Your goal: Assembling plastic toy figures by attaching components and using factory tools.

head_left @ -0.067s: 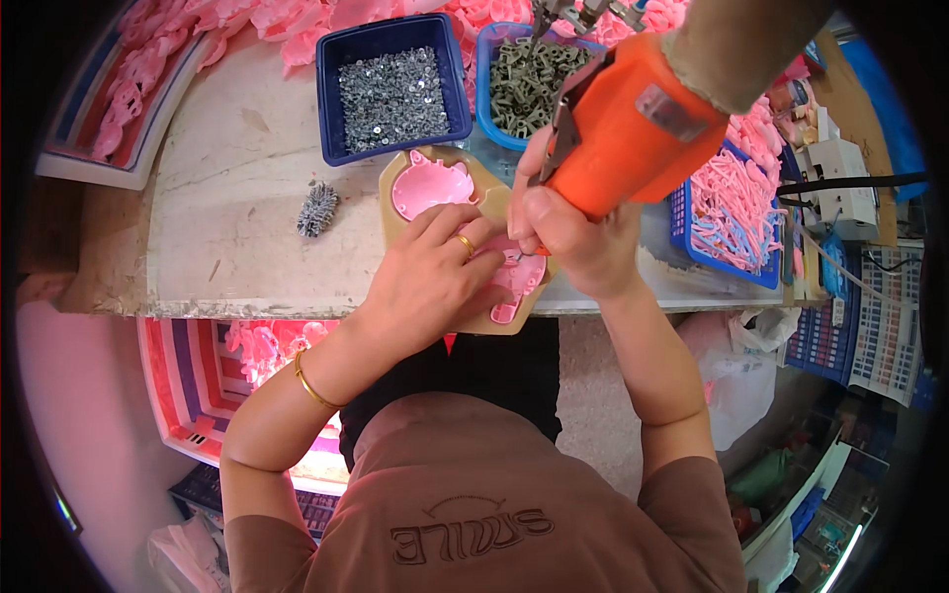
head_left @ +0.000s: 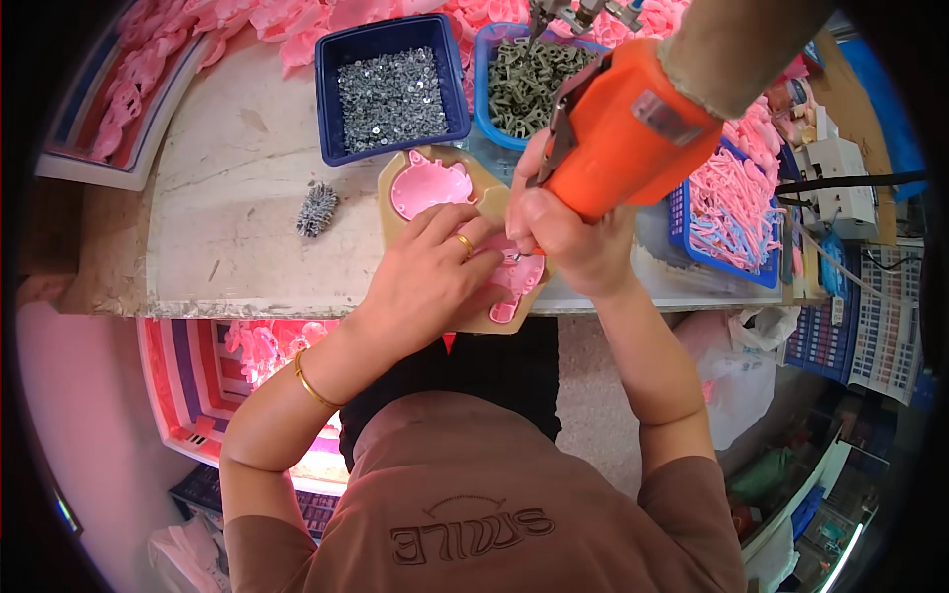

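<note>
My right hand (head_left: 576,242) is wrapped round the lower end of an orange electric screwdriver (head_left: 633,128). Its tip points down at a pink plastic shell (head_left: 524,274) lying in a tan fixture (head_left: 398,170). My left hand (head_left: 435,267) lies over the middle of the fixture, fingers stretched out and pressing on the shell's left side, covering part of it. In the fixture's far left hollow rests another pink plastic piece (head_left: 432,188), bowl-like, just beyond my left fingers. The exact contact at the screwdriver's tip is too small to make out.
Behind the fixture stand a dark blue bin of small screws (head_left: 390,99) and a blue basket of metal clips (head_left: 529,84). A clump of screws (head_left: 316,210) sits on the table at left. Pink and blue strips fill a basket (head_left: 736,212) at right. Pink parts (head_left: 326,20) pile up behind.
The screwdriver and my right hand have shifted very slightly to the left. My left hand and the fixture look the same.
</note>
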`<state>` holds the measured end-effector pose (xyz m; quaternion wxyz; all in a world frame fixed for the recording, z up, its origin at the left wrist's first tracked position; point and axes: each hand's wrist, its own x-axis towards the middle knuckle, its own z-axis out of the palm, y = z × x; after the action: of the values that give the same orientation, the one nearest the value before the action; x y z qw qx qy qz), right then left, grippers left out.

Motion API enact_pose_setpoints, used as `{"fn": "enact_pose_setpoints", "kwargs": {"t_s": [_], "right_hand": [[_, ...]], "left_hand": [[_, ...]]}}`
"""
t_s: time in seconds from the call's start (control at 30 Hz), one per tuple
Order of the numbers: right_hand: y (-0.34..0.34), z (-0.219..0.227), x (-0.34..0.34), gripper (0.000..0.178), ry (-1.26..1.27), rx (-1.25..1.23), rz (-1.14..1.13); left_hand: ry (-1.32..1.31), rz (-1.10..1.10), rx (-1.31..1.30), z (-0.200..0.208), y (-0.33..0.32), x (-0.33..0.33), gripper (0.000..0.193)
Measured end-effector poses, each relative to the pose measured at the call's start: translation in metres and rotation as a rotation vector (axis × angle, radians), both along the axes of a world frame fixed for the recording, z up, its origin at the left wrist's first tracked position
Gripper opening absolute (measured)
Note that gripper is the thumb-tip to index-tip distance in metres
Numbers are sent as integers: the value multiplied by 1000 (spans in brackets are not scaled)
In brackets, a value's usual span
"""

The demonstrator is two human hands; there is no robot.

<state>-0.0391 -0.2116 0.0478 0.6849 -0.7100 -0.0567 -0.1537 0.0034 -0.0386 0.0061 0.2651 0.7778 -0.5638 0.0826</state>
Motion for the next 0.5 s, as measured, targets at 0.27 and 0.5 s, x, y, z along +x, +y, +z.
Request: {"fn": "enact_pose_setpoints", "kwargs": {"t_s": [0.27,0.5], "right_hand": [[4,7,4,22,6,95,10],[12,53,22,43,-153,0,147]], "left_hand": [[16,7,-11,-3,0,-2,25],[49,90,-37,-5,17,-17,37]]}}
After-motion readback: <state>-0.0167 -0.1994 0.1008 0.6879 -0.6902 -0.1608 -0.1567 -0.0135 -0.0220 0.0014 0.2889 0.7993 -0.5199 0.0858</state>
